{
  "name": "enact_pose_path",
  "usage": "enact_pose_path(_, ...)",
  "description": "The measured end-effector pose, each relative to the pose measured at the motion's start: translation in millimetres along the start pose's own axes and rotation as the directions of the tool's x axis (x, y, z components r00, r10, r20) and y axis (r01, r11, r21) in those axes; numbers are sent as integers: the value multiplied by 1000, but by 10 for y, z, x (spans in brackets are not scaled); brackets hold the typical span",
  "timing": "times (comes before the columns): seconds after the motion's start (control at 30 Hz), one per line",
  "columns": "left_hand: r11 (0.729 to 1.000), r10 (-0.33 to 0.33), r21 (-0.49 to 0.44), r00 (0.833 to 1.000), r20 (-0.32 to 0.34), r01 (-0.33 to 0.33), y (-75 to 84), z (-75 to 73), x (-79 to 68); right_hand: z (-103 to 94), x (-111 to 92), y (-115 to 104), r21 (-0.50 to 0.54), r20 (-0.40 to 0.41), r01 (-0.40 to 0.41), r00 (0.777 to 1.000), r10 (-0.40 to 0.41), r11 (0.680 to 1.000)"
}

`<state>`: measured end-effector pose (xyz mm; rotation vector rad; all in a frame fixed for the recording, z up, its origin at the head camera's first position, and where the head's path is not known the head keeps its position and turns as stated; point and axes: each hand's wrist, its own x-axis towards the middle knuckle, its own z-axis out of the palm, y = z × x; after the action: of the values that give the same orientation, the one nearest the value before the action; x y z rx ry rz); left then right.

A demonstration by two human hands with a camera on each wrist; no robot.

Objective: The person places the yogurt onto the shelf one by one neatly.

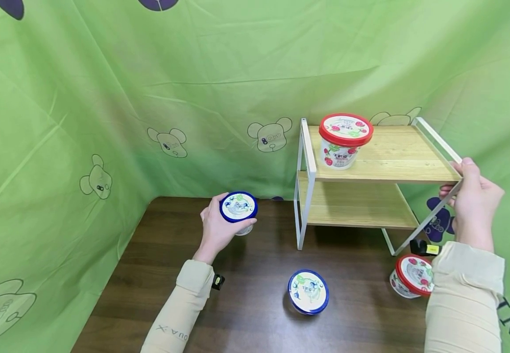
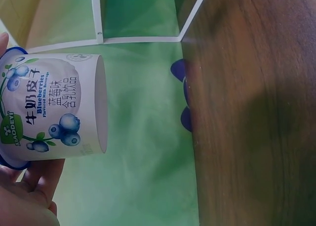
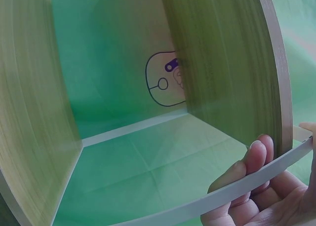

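My left hand (image 1: 219,223) grips a blueberry milk drink cup (image 1: 239,207) with a blue lid, around its rim. In the left wrist view that cup (image 2: 54,107) is raised off the wooden table, its printed side plain to see. On the right, my right hand (image 1: 477,196) holds the front upper corner of a two-tier shelf (image 1: 391,152). Its fingers (image 3: 254,159) curl round the white metal frame in the right wrist view. A red-lidded strawberry cup (image 1: 345,139) stands on the top tier, toward the left.
Another blue-lidded cup (image 1: 308,292) stands on the brown table (image 1: 255,314) in front of the shelf. A second red-lidded cup (image 1: 411,276) is beside the right forearm, partly hidden by the sleeve. Green printed cloth (image 1: 210,98) hangs behind and at the sides.
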<state>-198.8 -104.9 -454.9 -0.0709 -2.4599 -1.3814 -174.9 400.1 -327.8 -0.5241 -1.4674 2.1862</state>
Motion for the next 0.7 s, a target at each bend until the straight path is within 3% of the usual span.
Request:
enact_pose_path(0.47,1000,22,-14,999,24,-22,118,59,-30,8,-15,-10,-7,0,0,1000,0,1000)
enact_pose_path(0.7,997,78,-3,997,18,-78,125,108,-43,1,4,-5,11,7,-4,1000,3,1000)
